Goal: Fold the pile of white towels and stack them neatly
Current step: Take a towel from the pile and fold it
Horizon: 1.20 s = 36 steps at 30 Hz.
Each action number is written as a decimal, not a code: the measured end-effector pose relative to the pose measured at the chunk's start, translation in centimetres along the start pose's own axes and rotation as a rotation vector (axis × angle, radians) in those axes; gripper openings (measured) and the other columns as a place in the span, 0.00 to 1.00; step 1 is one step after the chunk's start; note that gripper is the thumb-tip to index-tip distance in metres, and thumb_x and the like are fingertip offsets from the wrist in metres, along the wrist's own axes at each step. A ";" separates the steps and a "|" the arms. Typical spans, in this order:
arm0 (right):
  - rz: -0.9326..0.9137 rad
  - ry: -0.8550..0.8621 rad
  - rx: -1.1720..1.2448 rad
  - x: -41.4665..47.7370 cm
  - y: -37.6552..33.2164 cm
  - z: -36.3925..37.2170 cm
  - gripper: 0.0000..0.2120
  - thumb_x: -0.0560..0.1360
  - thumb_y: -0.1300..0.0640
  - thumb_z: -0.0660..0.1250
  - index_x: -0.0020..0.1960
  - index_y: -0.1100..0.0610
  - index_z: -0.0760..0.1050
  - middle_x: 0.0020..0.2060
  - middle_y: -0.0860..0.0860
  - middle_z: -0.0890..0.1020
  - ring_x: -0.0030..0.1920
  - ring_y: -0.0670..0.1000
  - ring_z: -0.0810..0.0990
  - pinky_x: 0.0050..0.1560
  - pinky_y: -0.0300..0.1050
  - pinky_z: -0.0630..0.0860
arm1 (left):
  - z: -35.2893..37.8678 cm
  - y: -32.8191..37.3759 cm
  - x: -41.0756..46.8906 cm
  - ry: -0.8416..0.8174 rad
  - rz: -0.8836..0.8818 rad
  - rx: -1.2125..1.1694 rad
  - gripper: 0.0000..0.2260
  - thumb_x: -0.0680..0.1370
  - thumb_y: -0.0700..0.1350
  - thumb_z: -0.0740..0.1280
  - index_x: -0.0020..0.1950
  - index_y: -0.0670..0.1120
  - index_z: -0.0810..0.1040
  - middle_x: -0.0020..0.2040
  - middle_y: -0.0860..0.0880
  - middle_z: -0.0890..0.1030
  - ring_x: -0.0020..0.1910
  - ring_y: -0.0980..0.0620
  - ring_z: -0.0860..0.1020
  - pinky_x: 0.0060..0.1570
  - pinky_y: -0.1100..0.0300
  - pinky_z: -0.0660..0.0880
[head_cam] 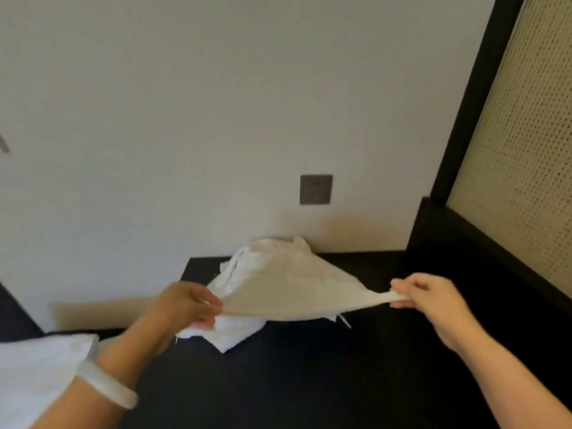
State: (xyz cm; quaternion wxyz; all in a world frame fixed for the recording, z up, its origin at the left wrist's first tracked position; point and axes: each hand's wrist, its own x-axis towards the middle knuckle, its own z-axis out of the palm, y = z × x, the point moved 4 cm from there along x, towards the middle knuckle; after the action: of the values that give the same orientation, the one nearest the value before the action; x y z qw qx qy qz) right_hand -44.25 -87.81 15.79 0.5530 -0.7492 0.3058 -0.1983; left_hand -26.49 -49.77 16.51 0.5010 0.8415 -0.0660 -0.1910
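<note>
Against the wall, a dark bench [309, 382] carries the rumpled pile of white towels [230, 335], above which the left hand [185, 305] and right hand [433, 300] each pinch an end of one still-unfolded towel [288, 292], so folding seems barely begun, though blurred white cloth [40, 366] at lower left may be a finished stack.

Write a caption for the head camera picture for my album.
Left hand and right hand stretch a towel over the pile on the dark table.
</note>
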 end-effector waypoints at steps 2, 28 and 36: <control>0.134 0.017 -0.121 -1.4 5.6 1.7 0.03 0.76 0.63 0.71 0.43 0.61 0.82 0.39 0.56 0.85 0.37 0.51 0.85 0.48 0.49 0.81 | 2.8 -5.2 -0.8 -0.012 -0.056 0.046 0.05 0.72 0.27 0.71 0.40 0.34 0.82 0.32 0.38 0.82 0.32 0.43 0.82 0.36 0.56 0.83; -0.207 -0.512 -0.834 -11.4 12.0 9.3 0.11 0.77 0.55 0.68 0.58 0.48 0.76 0.56 0.42 0.70 0.60 0.44 0.67 0.61 0.36 0.63 | 13.3 -12.3 -7.6 -0.211 0.504 0.724 0.09 0.76 0.44 0.69 0.56 0.50 0.77 0.56 0.54 0.70 0.57 0.54 0.68 0.58 0.62 0.67; -0.055 -0.730 -0.699 -11.6 12.8 8.6 0.01 0.76 0.51 0.71 0.47 0.45 0.80 0.47 0.42 0.77 0.48 0.42 0.77 0.52 0.36 0.75 | 13.6 -12.6 -6.7 -0.484 0.410 0.667 0.02 0.78 0.45 0.68 0.46 0.51 0.78 0.47 0.55 0.75 0.46 0.56 0.75 0.50 0.62 0.74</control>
State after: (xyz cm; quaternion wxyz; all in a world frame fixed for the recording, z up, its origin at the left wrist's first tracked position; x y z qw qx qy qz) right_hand -50.34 -76.44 1.40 0.3345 -0.9178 0.1208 0.1763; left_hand -38.95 -52.75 1.53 0.2003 0.8576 -0.4040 -0.2474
